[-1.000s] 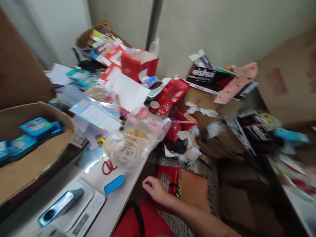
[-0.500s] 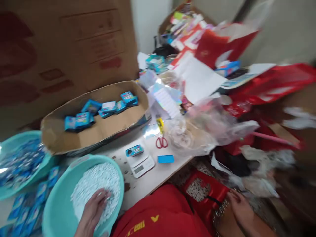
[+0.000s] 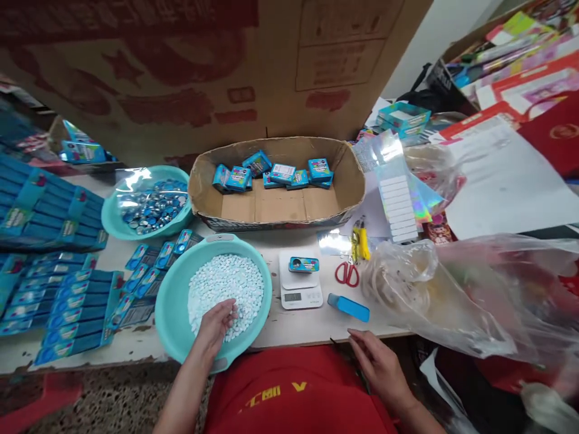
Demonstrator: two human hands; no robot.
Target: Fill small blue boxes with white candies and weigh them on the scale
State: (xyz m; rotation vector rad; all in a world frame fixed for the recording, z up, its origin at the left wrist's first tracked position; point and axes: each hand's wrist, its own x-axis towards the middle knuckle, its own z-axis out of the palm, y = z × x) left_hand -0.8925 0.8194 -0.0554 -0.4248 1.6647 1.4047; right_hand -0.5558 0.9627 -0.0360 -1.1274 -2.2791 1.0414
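A turquoise basin (image 3: 169, 301) holds a heap of small white tablets (image 3: 228, 271). My left hand (image 3: 215, 328) is inside it, fingers curled at the near side of the heap with tablets at the fingertips; how many it holds I cannot tell. My right hand (image 3: 377, 364) is at the table's front edge, fingers stretched out and nothing in them. Just beyond those fingertips lies a blue slim box (image 3: 349, 307). A small printed blue tin (image 3: 303, 264) rests on a white digital scale (image 3: 301, 299), between the basin and the blue box.
A cardboard tray (image 3: 284, 208) with several blue packs stands behind the scale. Left of it, another basin (image 3: 115, 226) holds shiny blue and silver pieces. Blue packages (image 3: 76, 313) fill the left side. Red scissors (image 3: 347, 274), a yellow cutter (image 3: 362, 241) and a plastic bag (image 3: 465, 301) lie right.
The view has swung left. My right hand has come from low beside the red clothing up to the table edge by the blue box. My left hand stays in the tablets.
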